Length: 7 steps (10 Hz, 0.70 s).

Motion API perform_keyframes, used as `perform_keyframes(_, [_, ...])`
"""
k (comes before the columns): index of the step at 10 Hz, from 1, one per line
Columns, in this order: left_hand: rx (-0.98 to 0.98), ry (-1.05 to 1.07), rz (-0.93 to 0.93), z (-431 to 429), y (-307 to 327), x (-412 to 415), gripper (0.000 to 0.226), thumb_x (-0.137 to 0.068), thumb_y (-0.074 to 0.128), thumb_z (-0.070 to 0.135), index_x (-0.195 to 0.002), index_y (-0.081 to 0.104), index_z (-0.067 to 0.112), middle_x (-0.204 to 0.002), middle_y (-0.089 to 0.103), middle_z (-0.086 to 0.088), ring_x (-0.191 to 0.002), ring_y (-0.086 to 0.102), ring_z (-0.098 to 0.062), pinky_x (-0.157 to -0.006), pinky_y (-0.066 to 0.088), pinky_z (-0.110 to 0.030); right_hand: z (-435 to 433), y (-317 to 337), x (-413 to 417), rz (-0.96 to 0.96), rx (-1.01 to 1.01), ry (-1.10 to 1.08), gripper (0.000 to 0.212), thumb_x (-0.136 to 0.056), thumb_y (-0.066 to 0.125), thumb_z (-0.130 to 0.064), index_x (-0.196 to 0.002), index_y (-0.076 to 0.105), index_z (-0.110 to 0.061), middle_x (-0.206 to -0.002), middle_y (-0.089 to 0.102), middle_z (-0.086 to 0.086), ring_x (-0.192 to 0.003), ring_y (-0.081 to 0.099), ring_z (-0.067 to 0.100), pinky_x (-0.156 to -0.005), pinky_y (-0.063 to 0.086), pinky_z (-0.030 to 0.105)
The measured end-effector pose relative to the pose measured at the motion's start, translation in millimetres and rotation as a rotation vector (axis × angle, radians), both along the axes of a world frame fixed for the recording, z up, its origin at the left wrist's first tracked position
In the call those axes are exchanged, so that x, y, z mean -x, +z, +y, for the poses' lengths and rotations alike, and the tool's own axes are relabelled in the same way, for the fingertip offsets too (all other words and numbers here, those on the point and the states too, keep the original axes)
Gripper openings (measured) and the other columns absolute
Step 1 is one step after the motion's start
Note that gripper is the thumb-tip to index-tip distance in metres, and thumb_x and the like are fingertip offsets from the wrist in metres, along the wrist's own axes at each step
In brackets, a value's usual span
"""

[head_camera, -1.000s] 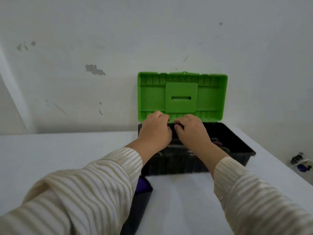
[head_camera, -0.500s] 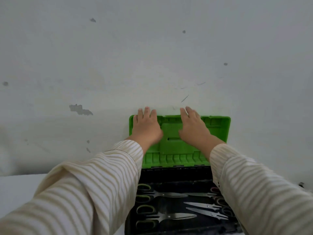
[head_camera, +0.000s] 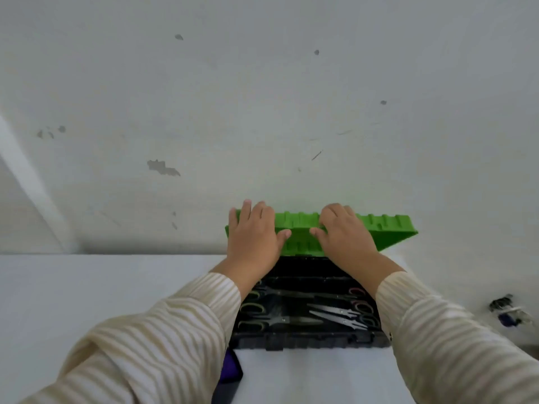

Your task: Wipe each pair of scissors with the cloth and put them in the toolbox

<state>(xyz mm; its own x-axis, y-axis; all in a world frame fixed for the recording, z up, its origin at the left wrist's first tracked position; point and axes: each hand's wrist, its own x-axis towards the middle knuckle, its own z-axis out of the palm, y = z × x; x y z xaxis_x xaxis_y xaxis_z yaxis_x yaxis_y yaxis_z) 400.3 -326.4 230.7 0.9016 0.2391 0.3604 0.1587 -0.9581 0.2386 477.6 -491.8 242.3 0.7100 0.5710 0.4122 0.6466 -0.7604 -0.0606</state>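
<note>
**Lid tips forward over the packed scissors**

I see the green lid [head_camera: 388,231] now leaning forward over the black toolbox [head_camera: 306,341]. Half a second ago it stood upright near the wall with both palms flat on its inner face. One second ago both hands were low at the box.

The left hand [head_camera: 250,237] grips the lid's far edge, fingers bent over the top and thumb on the near face. The right hand [head_camera: 344,237] holds the same edge with curled fingers. Neither hand carries anything else.

Several scissors [head_camera: 280,320] lie flat inside the toolbox, between the two sleeves. I judge the wiping is finished and only the closing remains.

More of the white table [head_camera: 116,287] shows than half a second ago. A purple thing [head_camera: 230,368] lies near the box's left corner; whether it is the cloth, I cannot tell.
</note>
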Motion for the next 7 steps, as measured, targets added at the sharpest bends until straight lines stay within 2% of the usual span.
perform_keyframes(1, [-0.012,0.001,0.069,-16,-24,39,0.042,-0.092,0.045,0.048,-0.115,0.047,0.012,-0.131,0.049,-0.005,-0.134,0.032,-0.03,-0.115,0.009,-0.054,-25,-22,36,0.074,-0.02,0.066,0.032,-0.077,0.068,-0.033,-0.09,0.059,-0.005,-0.12,0.056,0.015,-0.111,0.05,0.035,-0.096,0.041,0.043])
perform_keyframes(2, [0.016,-0.007,0.088,-30,-51,71,0.034,-0.092,0.049,0.04,-0.116,0.047,0.016,-0.117,0.055,-0.001,-0.114,0.048,-0.024,-0.112,0.019,-0.05,-44,-51,71,0.203,0.02,0.077,0.047,-0.077,0.068,-0.037,-0.113,0.052,-0.011,-0.132,0.049,0.009,-0.12,0.046,0.028,-0.103,0.035,0.037])
perform_keyframes(3, [0.059,-0.081,0.221,-39,-87,93,0.043,-0.092,0.049,0.023,-0.133,0.042,0.016,-0.132,0.048,-0.003,-0.121,0.045,-0.024,-0.105,0.03,-0.037,-56,-99,97,0.294,0.168,0.057,0.062,-0.088,0.054,-0.037,-0.141,0.027,-0.016,-0.15,0.03,0.004,-0.138,0.025,0.021,-0.115,0.015,0.033])
perform_keyframes(4, [0.027,-0.093,0.32,-46,-106,104,0.052,-0.086,0.052,0.013,-0.137,0.041,0.016,-0.14,0.04,-0.005,-0.133,0.034,-0.025,-0.111,0.023,-0.04,-55,-129,110,0.376,0.189,-0.018,0.065,-0.093,0.046,-0.033,-0.146,0.013,-0.015,-0.156,0.012,0.004,-0.143,0.006,0.022,-0.116,0.002,0.037])
perform_keyframes(6, [0.067,-0.074,0.44,-51,-91,102,0.049,-0.089,0.051,0.023,-0.137,0.042,0.014,-0.142,0.04,-0.008,-0.132,0.034,-0.027,-0.109,0.026,-0.041,-47,-114,105,0.498,0.167,-0.049,0.062,-0.091,0.051,-0.028,-0.143,0.021,-0.013,-0.153,0.021,0.007,-0.141,0.015,0.024,-0.116,0.017,0.038])
perform_keyframes(7, [0.125,-0.07,0.439,-54,-62,96,0.048,-0.092,0.048,0.027,-0.138,0.041,0.013,-0.141,0.042,-0.009,-0.129,0.038,-0.03,-0.107,0.029,-0.039,-42,-81,102,0.531,0.024,-0.05,0.06,-0.091,0.052,-0.028,-0.143,0.025,-0.013,-0.152,0.024,0.007,-0.139,0.022,0.022,-0.114,0.022,0.035])
